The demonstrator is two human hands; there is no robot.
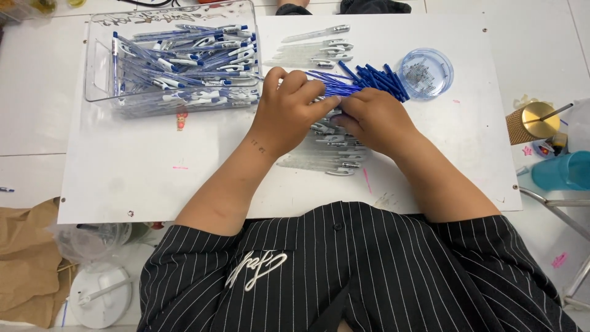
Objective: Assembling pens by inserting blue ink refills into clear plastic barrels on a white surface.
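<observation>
The clear plastic bin (101, 67) is gleaming glossy along its walls, and the pens (190, 52) in it are showing smooth blue and white plastic. The pen barrels (319, 46) are looking frosted and translucent. The blue refills (378, 77) are appearing as smooth plastic. The white board (153, 166) is showing a matt, scuffed face. The round dish (442, 67) is shining as clear bluish plastic. The brown paper bag (27, 258) is lying crumpled and matt.

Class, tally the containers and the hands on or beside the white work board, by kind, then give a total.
Clear rectangular bin of finished pens: 1
Round blue dish of small parts: 1
Teal cup: 1
Left hand: 1
Right hand: 1
Total: 5
</observation>
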